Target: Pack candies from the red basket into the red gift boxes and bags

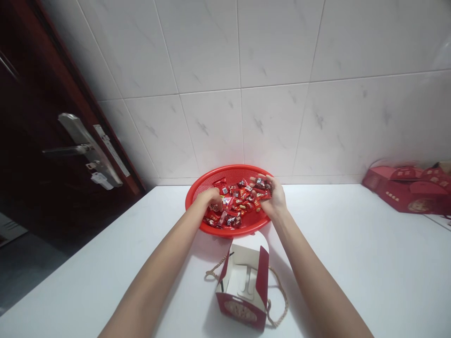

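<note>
1. Head view: wrapped candies [243, 205], mostly red with some darker brown wrappers, lie in a loose heap inside a red plastic basket [243, 166] with a perforated wall. The basket stands on the white table [105, 249], near the tiled wall [211, 61].
2. The left hand [212, 198] reaches over the basket's left side and into the candies. Its fingers are curled down among the wrappers; whether they grip any of them I cannot tell.
3. The right hand [276, 197] is at the basket's right side, partly open and cupped, with the thumb and fingers apart. A few wrapped candies, one of them dark brown, lie against its palm and fingers.
4. Between the forearms, just on the near side of the basket, an open carton [262, 277] stands on the table. It is dark red outside and pale inside, its top flaps are raised, and its near face bears an oval pattern. A twisted cord [284, 298] loops out at its right, and another piece sticks out at its left.
5. Far to the right, red boxes [401, 188] sit by the wall.
6. At the left is a dark red-brown door [28, 103] with a metal handle [66, 150] and hanging keys [101, 180].
</note>
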Demonstrator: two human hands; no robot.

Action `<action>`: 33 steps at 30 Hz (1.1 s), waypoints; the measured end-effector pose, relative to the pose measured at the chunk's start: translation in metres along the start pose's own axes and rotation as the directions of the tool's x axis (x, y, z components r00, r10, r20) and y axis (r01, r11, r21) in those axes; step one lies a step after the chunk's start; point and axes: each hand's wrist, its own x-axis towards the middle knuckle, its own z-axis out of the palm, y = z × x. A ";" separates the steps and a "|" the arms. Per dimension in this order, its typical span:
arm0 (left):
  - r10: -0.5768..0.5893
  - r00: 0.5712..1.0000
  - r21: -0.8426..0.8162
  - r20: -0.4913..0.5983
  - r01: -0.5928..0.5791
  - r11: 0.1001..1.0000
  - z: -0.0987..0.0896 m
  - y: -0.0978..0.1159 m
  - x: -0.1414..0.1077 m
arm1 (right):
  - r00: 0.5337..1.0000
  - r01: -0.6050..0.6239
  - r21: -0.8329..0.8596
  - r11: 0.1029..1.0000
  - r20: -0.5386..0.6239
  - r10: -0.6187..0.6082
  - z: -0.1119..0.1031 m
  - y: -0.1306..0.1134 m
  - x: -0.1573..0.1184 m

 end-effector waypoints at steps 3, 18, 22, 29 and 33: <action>-0.006 1.000 -0.102 -0.022 0.004 0.995 -0.002 0.002 -0.005 | 0.999 -0.013 -0.005 1.000 0.045 0.013 0.000 0.000 -0.001; 0.196 0.878 -0.891 -0.438 -0.452 0.036 0.004 0.038 -0.111 | 0.948 0.062 -0.181 0.982 0.319 -0.001 0.012 -0.007 -0.017; 0.164 0.871 -0.886 -0.464 -0.460 -0.066 0.005 0.035 -0.124 | 0.925 0.119 -0.260 0.958 0.381 -0.012 0.022 -0.010 -0.035; 0.208 0.843 -0.867 -0.497 -0.493 -0.072 0.002 0.029 -0.136 | 0.926 0.237 -0.498 0.834 0.377 -0.038 0.028 -0.022 -0.055; 0.261 0.821 -0.855 -0.508 -0.517 -0.039 0.000 0.030 -0.142 | 0.915 0.297 -0.663 0.687 0.404 -0.005 0.027 -0.031 -0.060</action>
